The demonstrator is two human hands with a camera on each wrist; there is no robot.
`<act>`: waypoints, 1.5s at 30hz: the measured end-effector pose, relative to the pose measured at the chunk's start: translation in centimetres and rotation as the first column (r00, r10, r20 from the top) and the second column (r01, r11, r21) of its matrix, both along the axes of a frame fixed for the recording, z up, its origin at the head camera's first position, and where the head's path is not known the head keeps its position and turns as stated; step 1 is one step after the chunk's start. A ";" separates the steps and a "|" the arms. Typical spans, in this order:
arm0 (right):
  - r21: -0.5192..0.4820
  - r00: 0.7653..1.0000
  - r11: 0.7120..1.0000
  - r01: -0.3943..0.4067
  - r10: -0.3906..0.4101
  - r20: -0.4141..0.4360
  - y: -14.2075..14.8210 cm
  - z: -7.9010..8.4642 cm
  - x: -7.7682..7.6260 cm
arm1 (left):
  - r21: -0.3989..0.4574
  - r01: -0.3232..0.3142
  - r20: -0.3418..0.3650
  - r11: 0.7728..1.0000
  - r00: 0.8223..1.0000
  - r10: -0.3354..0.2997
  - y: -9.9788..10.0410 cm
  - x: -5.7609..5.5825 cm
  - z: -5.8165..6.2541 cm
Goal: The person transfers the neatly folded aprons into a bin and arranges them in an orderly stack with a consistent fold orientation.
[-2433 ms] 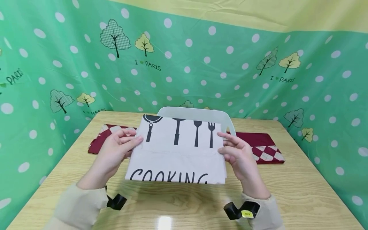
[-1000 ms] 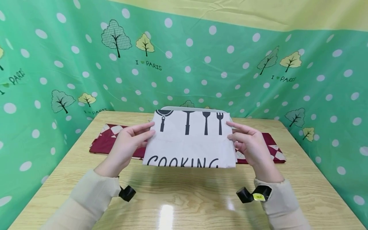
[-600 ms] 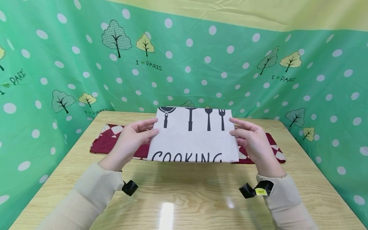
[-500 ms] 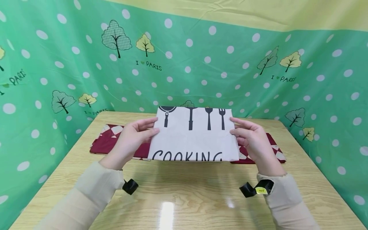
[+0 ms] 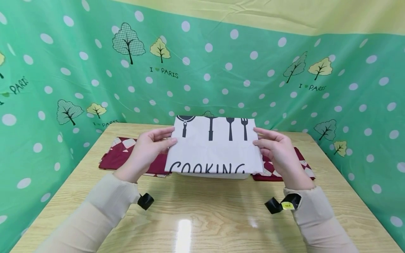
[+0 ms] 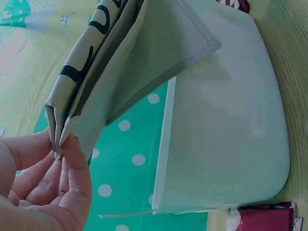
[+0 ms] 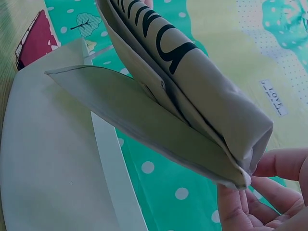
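A folded white cloth (image 5: 215, 151), printed with black kitchen utensils and the word COOKING, is held up between both hands. My left hand (image 5: 143, 151) pinches its left side between thumb and fingers. On the opposite side my right hand (image 5: 278, 153) pinches it the same way. Both wrist views show the cloth's several layers, with a loose flap (image 6: 159, 53) hanging from the underside. Beneath the cloth stands a pale bin (image 6: 226, 125), apart from it. In the head view the cloth hides most of this bin; only its lower front shows.
Dark red folded cloth with white diamonds (image 5: 118, 156) lies on the wooden table (image 5: 202, 211) left of the bin. Similar red cloth (image 5: 267, 172) lies to the right. A green dotted curtain (image 5: 202, 80) hangs behind the table and along both sides.
Both hands have carried the white cloth away from me and to the right, over the pale bin. The bin's back rim is now covered, and its lower front has come into view.
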State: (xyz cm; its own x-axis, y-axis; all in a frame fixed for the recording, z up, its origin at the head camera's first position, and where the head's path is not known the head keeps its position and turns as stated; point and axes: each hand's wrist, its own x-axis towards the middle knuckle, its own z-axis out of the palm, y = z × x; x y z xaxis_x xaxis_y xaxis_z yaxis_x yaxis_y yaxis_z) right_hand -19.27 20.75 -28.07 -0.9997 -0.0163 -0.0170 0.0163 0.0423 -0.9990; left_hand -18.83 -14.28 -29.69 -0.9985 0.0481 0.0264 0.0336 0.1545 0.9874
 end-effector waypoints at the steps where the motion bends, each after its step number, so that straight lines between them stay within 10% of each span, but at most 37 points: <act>1: 0.003 1.000 1.000 0.001 -0.001 0.000 0.0 0.0 -0.1 | -0.007 -0.002 0.001 1.000 1.000 0.002 0.0 -0.1 0.0; 45: 0.187 0.990 0.975 0.122 -0.134 0.052 -0.2 -2.9 -3.3 | -0.063 -0.126 0.001 0.990 0.992 0.126 1.4 -3.2 -3.0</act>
